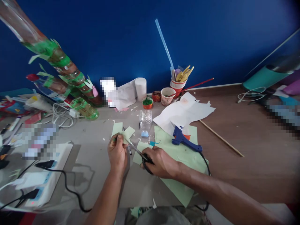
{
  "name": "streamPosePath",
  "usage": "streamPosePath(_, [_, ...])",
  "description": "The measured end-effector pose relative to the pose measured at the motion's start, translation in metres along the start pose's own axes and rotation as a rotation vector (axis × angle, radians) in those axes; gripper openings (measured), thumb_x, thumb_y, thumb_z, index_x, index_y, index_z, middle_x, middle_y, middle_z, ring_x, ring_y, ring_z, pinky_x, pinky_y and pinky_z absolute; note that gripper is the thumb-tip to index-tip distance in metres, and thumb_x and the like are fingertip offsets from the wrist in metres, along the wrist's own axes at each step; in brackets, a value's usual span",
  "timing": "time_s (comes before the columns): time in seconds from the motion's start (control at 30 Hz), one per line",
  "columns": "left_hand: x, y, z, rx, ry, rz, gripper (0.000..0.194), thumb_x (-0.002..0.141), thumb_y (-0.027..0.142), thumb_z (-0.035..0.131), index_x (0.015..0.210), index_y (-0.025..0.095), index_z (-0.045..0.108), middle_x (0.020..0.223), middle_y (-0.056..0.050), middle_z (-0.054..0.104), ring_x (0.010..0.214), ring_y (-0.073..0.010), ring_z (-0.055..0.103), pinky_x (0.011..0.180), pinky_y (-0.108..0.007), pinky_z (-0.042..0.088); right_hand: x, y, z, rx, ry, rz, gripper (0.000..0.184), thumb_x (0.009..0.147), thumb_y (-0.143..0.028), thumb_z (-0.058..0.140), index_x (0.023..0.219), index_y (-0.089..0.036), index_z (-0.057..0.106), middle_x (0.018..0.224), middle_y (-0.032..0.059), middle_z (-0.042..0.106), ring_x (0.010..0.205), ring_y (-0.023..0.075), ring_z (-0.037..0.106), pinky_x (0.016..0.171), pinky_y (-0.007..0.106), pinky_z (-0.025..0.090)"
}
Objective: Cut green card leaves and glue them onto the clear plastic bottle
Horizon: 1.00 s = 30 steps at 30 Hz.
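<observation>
My left hand (117, 153) pinches a small piece of light green paper (127, 133) and holds it up over the table. My right hand (159, 162) grips black-handled scissors (138, 152), whose blades point up and left and meet the edge of that paper piece. Under my right hand lies a larger light green sheet (180, 156). Another green scrap (116, 128) lies flat just beyond my left hand.
A blue glue gun (184, 141) rests on the green sheet, its black cord trailing right. Nearby are a clear plastic bottle (145, 120), white paper (185, 112), cups of tools (177, 85), a wooden stick (221, 138), a power strip (44, 178) at left and a painted bottle sculpture (65, 78).
</observation>
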State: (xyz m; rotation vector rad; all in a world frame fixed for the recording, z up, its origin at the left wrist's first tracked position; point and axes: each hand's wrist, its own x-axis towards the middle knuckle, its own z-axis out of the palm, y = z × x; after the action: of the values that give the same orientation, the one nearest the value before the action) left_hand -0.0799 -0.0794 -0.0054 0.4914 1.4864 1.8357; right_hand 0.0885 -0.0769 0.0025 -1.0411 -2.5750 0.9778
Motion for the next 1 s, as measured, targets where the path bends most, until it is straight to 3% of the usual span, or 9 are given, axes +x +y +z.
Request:
streamPosePath(0.23, [0.0026, -0.0011, -0.0021, 0.012, -0.056, 0.051, 0.027, 0.070, 0.035, 0.071, 0.064, 0.016, 0.053, 0.050, 0.008, 0.042, 0.044, -0.0046, 0.034, 0.044, -0.017, 0.028, 0.0001, -0.0007, -0.0027, 0.052, -0.022, 0.010, 0.021, 0.081, -0.029, 0.061, 0.095, -0.014, 0.062, 0.078, 0.0073, 0.067, 0.072, 0.0199, 0.059, 0.064, 0.026, 0.037])
streamPosePath(0.77, [0.0027, 0.0027, -0.0022, -0.092, -0.067, -0.001, 0.028, 0.064, 0.032, 0.078, 0.061, 0.016, 0.056, 0.050, 0.008, 0.043, 0.043, -0.0033, 0.034, 0.042, -0.016, 0.028, -0.0014, 0.0051, -0.0014, 0.199, -0.011, 0.019, 0.017, 0.081, -0.029, 0.062, 0.093, -0.018, 0.061, 0.075, 0.0039, 0.065, 0.068, 0.0159, 0.056, 0.060, 0.023, 0.035])
streamPosePath(0.87, [0.0022, 0.0041, -0.0013, -0.141, -0.070, -0.027, 0.024, 0.063, 0.032, 0.078, 0.065, 0.016, 0.060, 0.054, 0.006, 0.051, 0.045, -0.0038, 0.040, 0.044, -0.016, 0.032, -0.0010, 0.0054, -0.0017, 0.225, -0.007, 0.019, 0.016, 0.080, -0.028, 0.062, 0.093, -0.018, 0.061, 0.074, 0.0030, 0.065, 0.065, 0.0146, 0.055, 0.059, 0.023, 0.035])
streamPosePath(1.0, [0.0002, 0.0074, 0.0021, -0.182, -0.052, -0.063, 0.027, 0.060, 0.034, 0.079, 0.078, 0.019, 0.066, 0.072, 0.000, 0.066, 0.063, -0.0109, 0.059, 0.056, -0.020, 0.046, 0.0001, 0.0038, -0.0036, 0.253, 0.002, 0.037, 0.016, 0.079, -0.026, 0.064, 0.092, -0.018, 0.062, 0.071, 0.0017, 0.063, 0.062, 0.0132, 0.054, 0.058, 0.022, 0.034])
